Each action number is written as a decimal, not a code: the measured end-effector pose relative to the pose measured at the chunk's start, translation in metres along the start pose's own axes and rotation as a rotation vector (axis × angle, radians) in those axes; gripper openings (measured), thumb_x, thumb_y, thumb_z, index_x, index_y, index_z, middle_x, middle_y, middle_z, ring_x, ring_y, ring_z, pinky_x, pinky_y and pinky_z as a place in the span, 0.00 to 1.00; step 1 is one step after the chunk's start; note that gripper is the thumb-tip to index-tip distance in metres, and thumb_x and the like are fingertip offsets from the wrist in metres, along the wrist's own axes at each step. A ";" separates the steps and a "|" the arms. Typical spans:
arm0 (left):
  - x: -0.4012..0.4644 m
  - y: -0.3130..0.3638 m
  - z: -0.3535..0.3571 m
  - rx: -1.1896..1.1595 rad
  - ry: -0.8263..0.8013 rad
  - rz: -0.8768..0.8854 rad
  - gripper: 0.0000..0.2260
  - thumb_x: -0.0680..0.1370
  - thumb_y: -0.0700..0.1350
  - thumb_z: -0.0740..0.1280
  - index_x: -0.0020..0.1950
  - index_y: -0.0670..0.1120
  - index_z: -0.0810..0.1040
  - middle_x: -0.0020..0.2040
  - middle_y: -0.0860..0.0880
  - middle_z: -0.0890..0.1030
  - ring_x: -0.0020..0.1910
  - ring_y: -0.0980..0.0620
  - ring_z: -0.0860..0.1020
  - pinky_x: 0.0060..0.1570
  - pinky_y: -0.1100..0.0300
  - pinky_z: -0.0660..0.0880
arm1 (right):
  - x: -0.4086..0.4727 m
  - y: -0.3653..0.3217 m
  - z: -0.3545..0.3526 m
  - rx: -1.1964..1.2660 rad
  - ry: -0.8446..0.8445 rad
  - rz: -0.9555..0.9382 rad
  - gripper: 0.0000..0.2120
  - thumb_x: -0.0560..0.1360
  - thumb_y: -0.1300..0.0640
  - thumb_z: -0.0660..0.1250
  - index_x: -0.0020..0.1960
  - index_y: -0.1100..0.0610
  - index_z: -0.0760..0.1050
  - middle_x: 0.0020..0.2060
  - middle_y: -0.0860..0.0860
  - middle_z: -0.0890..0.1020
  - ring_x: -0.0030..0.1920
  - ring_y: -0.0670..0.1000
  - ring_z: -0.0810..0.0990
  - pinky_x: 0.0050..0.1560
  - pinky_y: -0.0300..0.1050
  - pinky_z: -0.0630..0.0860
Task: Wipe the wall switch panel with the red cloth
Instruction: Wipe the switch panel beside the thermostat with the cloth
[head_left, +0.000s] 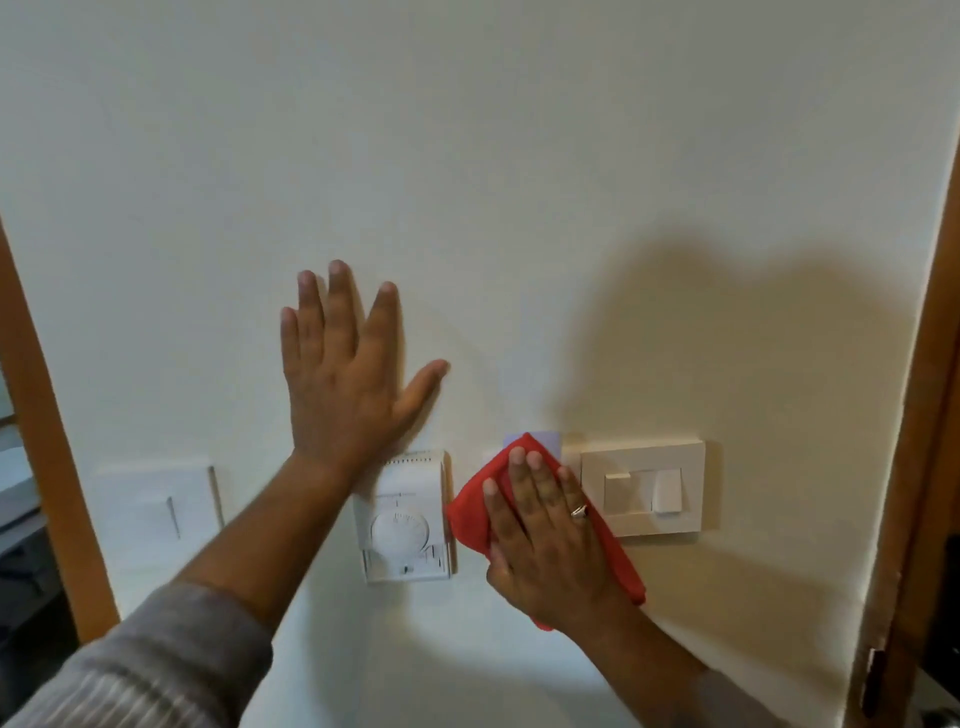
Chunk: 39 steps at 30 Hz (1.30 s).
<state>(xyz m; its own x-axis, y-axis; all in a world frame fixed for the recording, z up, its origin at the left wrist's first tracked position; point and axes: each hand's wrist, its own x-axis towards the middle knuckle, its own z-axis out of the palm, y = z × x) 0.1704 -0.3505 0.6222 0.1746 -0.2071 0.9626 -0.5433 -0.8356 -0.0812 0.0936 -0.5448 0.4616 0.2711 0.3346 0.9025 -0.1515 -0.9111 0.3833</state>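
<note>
Red cloth (470, 514) pressed flat to the wall (519, 156) under the right hand (545, 540), between thermostat and switch panel.

Right hand: fingers extended, palm on cloth, ring (579, 511) on one finger; cloth's right edge touches the beige switch panel (644, 488). White dial thermostat (402, 519) just left of cloth. Left hand (348, 374) open, fingers spread, palm flat on wall above thermostat. White plate (156, 499) farther left. Wood door frame (930, 415) at right edge.

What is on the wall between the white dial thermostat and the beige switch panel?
In the head view, the right hand presses the red cloth there.
</note>
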 end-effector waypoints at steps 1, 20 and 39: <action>0.004 -0.007 0.008 0.032 -0.008 -0.006 0.40 0.79 0.68 0.59 0.81 0.42 0.59 0.80 0.31 0.56 0.79 0.28 0.54 0.76 0.32 0.52 | 0.000 0.001 0.005 -0.013 0.006 -0.017 0.35 0.77 0.44 0.62 0.78 0.58 0.57 0.76 0.64 0.63 0.81 0.62 0.52 0.78 0.62 0.53; 0.009 -0.021 0.029 0.072 0.137 0.070 0.39 0.79 0.68 0.57 0.81 0.44 0.59 0.80 0.32 0.60 0.78 0.28 0.58 0.75 0.30 0.54 | -0.013 0.042 0.016 -0.068 -0.079 -0.524 0.40 0.79 0.49 0.68 0.81 0.62 0.51 0.81 0.61 0.47 0.82 0.61 0.48 0.81 0.59 0.43; 0.010 -0.016 0.029 0.075 0.127 0.040 0.41 0.78 0.72 0.55 0.81 0.44 0.58 0.79 0.31 0.60 0.77 0.27 0.57 0.74 0.29 0.53 | 0.000 -0.006 0.018 -0.067 0.028 0.064 0.36 0.83 0.40 0.53 0.80 0.63 0.50 0.78 0.60 0.56 0.82 0.60 0.46 0.81 0.58 0.44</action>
<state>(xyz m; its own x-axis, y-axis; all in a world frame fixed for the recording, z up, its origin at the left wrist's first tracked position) 0.2051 -0.3541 0.6259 0.0457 -0.1790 0.9828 -0.4841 -0.8645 -0.1350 0.1113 -0.5434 0.4553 0.2323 0.2841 0.9302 -0.2314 -0.9128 0.3366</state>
